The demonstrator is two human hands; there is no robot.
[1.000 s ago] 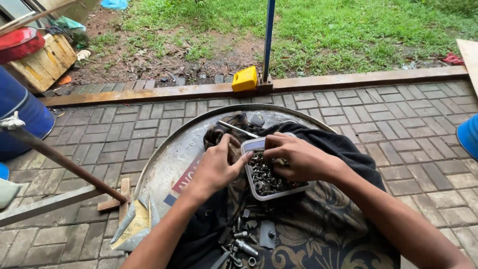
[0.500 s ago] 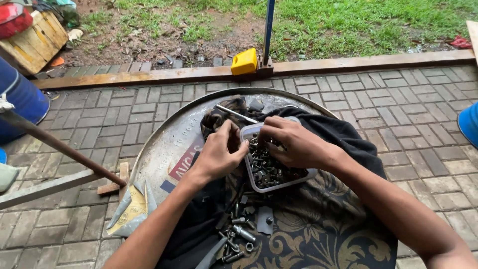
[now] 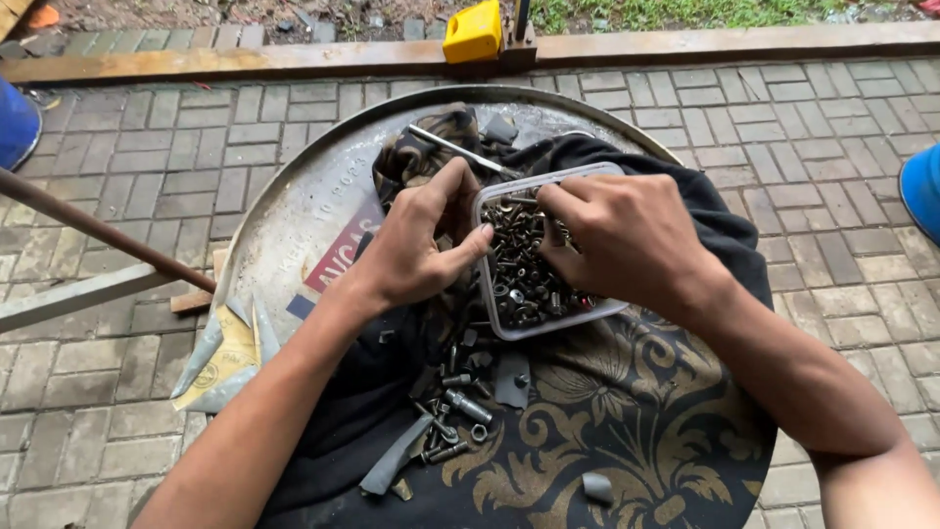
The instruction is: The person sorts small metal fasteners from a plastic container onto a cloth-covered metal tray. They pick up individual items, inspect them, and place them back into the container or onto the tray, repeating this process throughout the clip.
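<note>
Lower centre of frame: loose bolts and nuts (image 3: 452, 411) scattered on dark patterned cloth (image 3: 607, 411) over round metal tabletop (image 3: 294, 211). Mid-frame: clear plastic tray (image 3: 529, 260) full of screws and nuts. Left hand (image 3: 416, 245) gripping tray's left edge, thumb on rim. Right hand (image 3: 627, 240) over tray, fingertips pinched into contents; what it holds, cannot tell. Top centre: yellow block (image 3: 473, 31) on curb.
</note>
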